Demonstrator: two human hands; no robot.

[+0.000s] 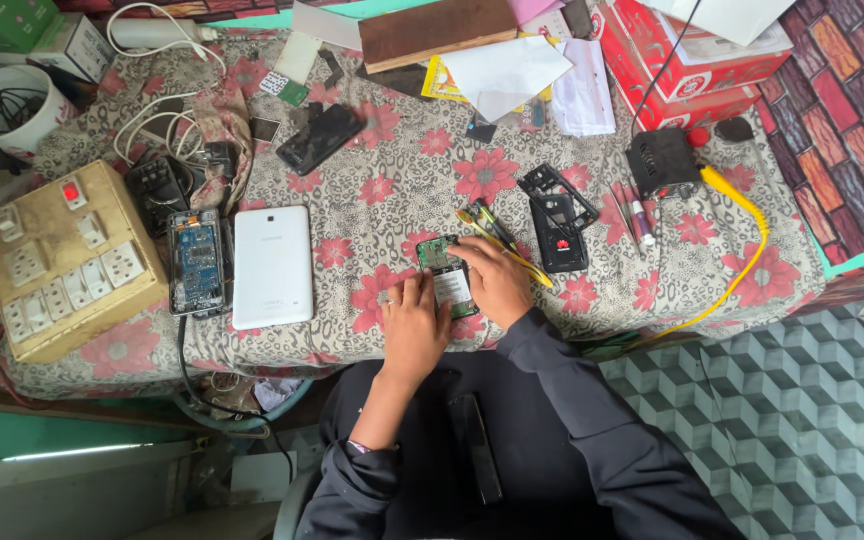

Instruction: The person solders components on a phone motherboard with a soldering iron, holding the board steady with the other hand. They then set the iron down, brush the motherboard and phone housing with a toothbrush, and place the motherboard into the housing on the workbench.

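Observation:
An opened phone [444, 270] with a green circuit board and a white label lies on the flowered cloth [392, 190] near the front edge. My left hand [413, 322] rests on its left side, fingers touching the phone's edge. My right hand [493, 282] covers its right side and presses on it. A yellow-handled tool [497, 240] lies just beyond my right hand, and I cannot tell if the hand grips it.
A white tablet [271, 266] and an opened device with a blue board [197, 262] lie to the left, beside a beige switchboard [62, 260]. A black phone back [557, 232], a frame [556, 184], a black phone [320, 138], red boxes [687, 60] and papers lie behind.

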